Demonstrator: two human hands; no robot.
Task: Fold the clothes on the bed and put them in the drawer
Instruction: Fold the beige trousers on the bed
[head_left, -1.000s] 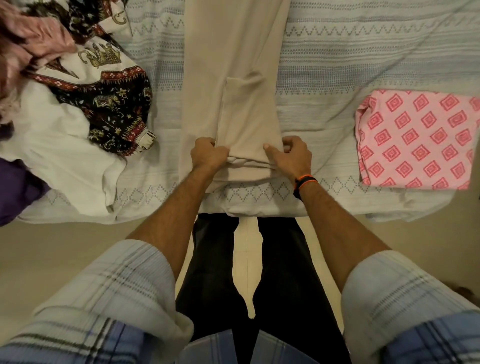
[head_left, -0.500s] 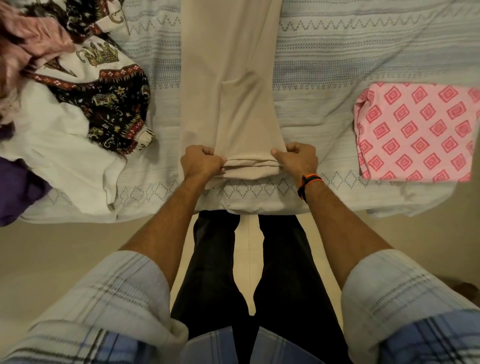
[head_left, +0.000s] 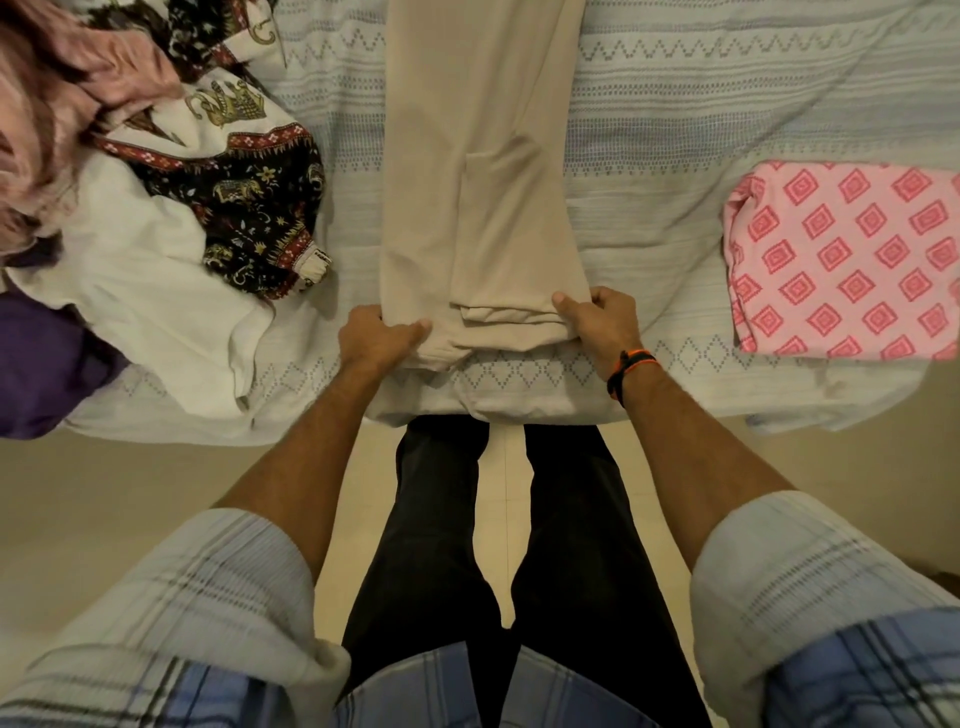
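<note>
A long beige garment (head_left: 478, 171) lies lengthwise down the middle of the bed (head_left: 675, 104), folded into a narrow strip with layered edges at its near end. My left hand (head_left: 376, 335) grips the near left corner of that end, thumb on top. My right hand (head_left: 597, 317) grips the near right corner, with an orange and black band on the wrist. A folded pink garment with a diamond print (head_left: 841, 265) rests on the bed at the right. No drawer is in view.
At the left lies a heap of unfolded clothes: a white piece (head_left: 140, 291), a black and white elephant-print piece (head_left: 244, 182), a pink one (head_left: 67, 88) and a purple one (head_left: 36, 364). The bed's edge meets my legs; beige floor (head_left: 104, 493) lies below.
Both hands have slid apart from the middle of the beige garment's near end to its outer corners, and the near end looks flatter and wider.
</note>
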